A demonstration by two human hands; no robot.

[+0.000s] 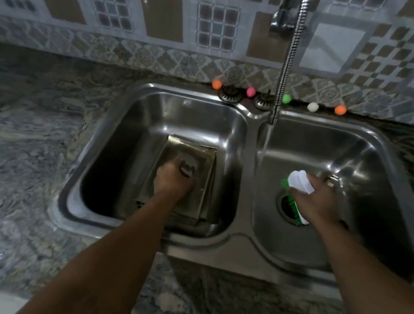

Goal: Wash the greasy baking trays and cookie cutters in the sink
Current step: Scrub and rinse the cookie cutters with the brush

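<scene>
A: Where are the hands?

B: The left hand [173, 178] is down in the left basin, fingers curled round a small metal piece, a cookie cutter [187, 169] I think, though blur hides its shape. It sits right on top of the trays [201, 161]. The right hand [318, 199] is in the right basin, gripping a white-backed brush [299, 182] with green bristles, held above the drain [289, 211].

A: And the trays themselves?

B: Stacked in the left basin of the sink [239, 236], leaning on its near wall, far edge lower. Their long axis runs roughly front to back, skewed a little left at the far end.

A: The brush?

B: Its long axis slants from upper left, towards the tap, down to the wrist. The bristles face left and down.

A: How far along?

B: Early, by my reading. Water runs from the tap [282, 87] into the right basin, but the trays are still dull and piled. No foam shows anywhere, and nothing lies washed on the counter [33, 135]. Scrubbing and rinsing all remain.
</scene>
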